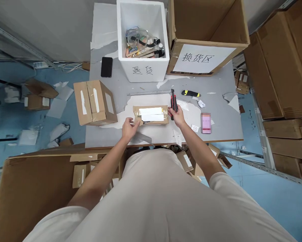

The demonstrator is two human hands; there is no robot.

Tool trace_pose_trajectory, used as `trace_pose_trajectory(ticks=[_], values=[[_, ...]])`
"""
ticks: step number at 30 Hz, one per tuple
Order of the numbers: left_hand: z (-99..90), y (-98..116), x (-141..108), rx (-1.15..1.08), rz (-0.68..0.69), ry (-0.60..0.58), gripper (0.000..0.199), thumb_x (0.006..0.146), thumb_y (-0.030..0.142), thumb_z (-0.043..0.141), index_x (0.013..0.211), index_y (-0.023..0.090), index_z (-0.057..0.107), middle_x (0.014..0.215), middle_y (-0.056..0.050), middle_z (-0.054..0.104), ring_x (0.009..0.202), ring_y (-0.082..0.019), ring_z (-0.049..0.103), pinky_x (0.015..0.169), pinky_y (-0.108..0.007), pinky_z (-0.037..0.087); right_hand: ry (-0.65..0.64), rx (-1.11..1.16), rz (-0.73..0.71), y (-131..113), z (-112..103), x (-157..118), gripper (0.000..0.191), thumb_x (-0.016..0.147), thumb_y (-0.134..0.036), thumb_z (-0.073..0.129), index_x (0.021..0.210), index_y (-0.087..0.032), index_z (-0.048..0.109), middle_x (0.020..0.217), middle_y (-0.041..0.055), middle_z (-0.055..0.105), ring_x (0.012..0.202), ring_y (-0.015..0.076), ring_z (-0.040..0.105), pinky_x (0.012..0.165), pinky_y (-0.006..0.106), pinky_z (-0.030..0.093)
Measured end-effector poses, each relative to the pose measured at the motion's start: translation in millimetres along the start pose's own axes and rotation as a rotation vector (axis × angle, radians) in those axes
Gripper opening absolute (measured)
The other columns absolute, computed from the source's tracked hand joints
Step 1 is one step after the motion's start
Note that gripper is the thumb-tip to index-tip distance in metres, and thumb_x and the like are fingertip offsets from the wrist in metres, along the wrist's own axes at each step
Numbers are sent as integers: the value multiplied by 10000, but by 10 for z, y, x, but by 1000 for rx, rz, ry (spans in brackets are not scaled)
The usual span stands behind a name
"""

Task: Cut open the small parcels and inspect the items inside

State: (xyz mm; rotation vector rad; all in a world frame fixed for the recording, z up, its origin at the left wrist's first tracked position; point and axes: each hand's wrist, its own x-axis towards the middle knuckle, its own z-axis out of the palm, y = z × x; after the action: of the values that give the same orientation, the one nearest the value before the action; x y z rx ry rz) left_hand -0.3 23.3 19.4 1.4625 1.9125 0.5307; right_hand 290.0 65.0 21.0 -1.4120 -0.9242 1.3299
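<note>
A narrow cardboard box [153, 114] with white labels and clear tape lies on the table in front of me. Its left end looks partly open, with a flap at the near corner. My left hand [129, 129] is closed on that corner, thumb and fingers pinching the cardboard. In my right hand [178, 117] is a black and red utility knife [174, 102], its end pointing away from me. The fingers of that hand also rest by the box's right end. Beyond it lies a black and yellow utility knife [190, 93].
A taped carton [96, 102] stands on the left, near a black phone [106, 67]. At the back are a white foam bin [143, 70] holding goggles and other items, and a large open carton [208, 43]. A pink-screened phone [206, 123] lies right. Paper scraps litter the table [223, 124].
</note>
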Motion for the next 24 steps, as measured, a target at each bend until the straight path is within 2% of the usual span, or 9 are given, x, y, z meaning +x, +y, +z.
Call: trace_pose_trajectory(ticks=[1,3,4,6,8,10,12,17,24], values=[[-12,44,20,31,64,40,582,753,515,585,1203,160,486,1161,-150,584,1033,-266,599,914,-410,458,23,8,9,-12,-53,-69,513,754,-560,637,1135,-263,465,982,21,620,758,122,626,723,300,540],[-33,170,92,113,258,77,728,739,495,603,1332,130,391,1365,-212,440,1286,-309,432,1047,-444,355,42,-14,50,-19,-199,-252,529,754,-571,634,1136,-240,477,960,23,616,629,99,609,614,275,537],[-36,250,140,167,364,49,818,716,514,624,1377,122,346,1439,-227,356,1365,-328,326,1095,-464,286,29,-40,81,-11,-280,-353,547,761,-583,620,1155,-230,479,926,19,616,553,85,580,542,259,521],[-17,429,250,299,532,-86,1022,638,595,673,1443,118,263,1523,-238,216,1429,-379,162,1134,-528,154,-15,-74,143,26,-430,-542,626,774,-591,603,1260,-228,446,856,4,617,450,72,521,425,237,469],[36,593,354,437,609,-221,1202,547,672,703,1481,114,191,1550,-243,144,1433,-431,78,1123,-593,49,-58,-68,184,83,-531,-680,734,781,-571,610,1391,-254,353,825,-6,627,422,75,505,370,226,434],[104,699,429,534,619,-305,1284,502,706,710,1496,113,153,1550,-247,149,1425,-456,70,1104,-625,-4,-93,-46,198,139,-571,-755,793,789,-543,620,1457,-276,287,829,-6,638,426,76,510,357,218,424],[161,738,465,578,610,-335,1293,497,712,712,1498,112,156,1538,-249,191,1415,-461,111,1098,-633,-20,-120,-29,197,179,-566,-782,790,797,-528,619,1470,-271,295,835,0,643,427,71,510,353,214,419],[202,704,459,571,616,-310,1226,519,694,713,1482,118,220,1481,-247,314,1373,-457,222,1097,-637,-17,-153,3,206,194,-535,-783,800,801,-519,625,1482,-261,294,803,-5,644,415,64,495,347,206,409],[226,656,525,482,641,-304,1190,478,646,760,1452,147,291,1428,-208,393,1310,-437,312,1108,-619,-5,-257,-16,224,156,-638,-625,804,798,-512,640,1483,-278,291,787,-12,650,405,67,499,334,198,395]])
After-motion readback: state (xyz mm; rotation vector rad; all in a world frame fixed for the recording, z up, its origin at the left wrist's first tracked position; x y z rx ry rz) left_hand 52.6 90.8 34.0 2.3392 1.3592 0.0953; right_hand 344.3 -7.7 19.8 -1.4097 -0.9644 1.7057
